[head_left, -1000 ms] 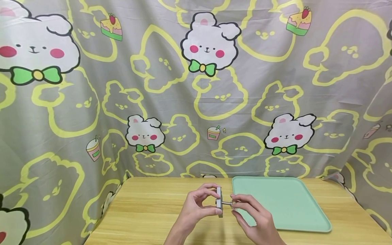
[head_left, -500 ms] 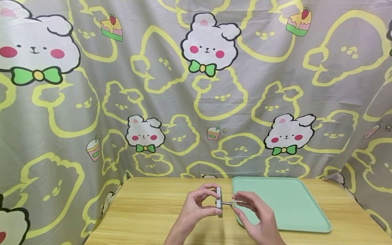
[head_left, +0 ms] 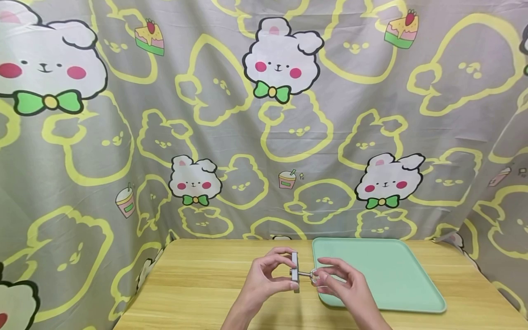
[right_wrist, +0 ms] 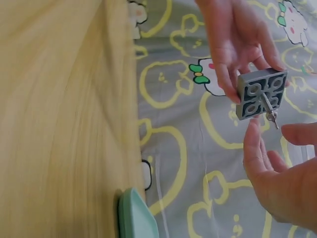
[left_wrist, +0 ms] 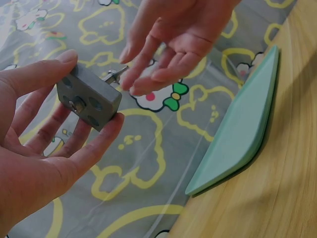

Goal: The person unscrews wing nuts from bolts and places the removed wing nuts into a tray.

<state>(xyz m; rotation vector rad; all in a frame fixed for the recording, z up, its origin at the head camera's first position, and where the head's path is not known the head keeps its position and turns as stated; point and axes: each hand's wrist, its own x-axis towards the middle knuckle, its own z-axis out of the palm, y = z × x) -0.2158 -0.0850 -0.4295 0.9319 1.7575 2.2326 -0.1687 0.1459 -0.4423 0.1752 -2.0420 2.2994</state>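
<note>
A grey, square block (head_left: 294, 272) with round holes stands on edge in the air, pinched by its edges between thumb and fingers of my left hand (head_left: 264, 274). Through its middle runs a metal bolt (head_left: 304, 274), pointing right, its head showing on the left face. At the bolt's far end sits a small metal piece, apparently a wing nut (head_left: 314, 276). My right hand (head_left: 348, 283) is just right of the nut, fingers loosely bent and thumb apart from them. In the right wrist view a gap shows between those fingertips and the nut (right_wrist: 271, 116).
A pale green tray (head_left: 396, 275) lies on the wooden table (head_left: 198, 279), behind and right of my right hand. A grey curtain (head_left: 247, 137) with bunny prints hangs behind the table and along its sides.
My right hand's fingers have come off the nut and spread, and the thumb has risen. My left hand and the block hold still.
</note>
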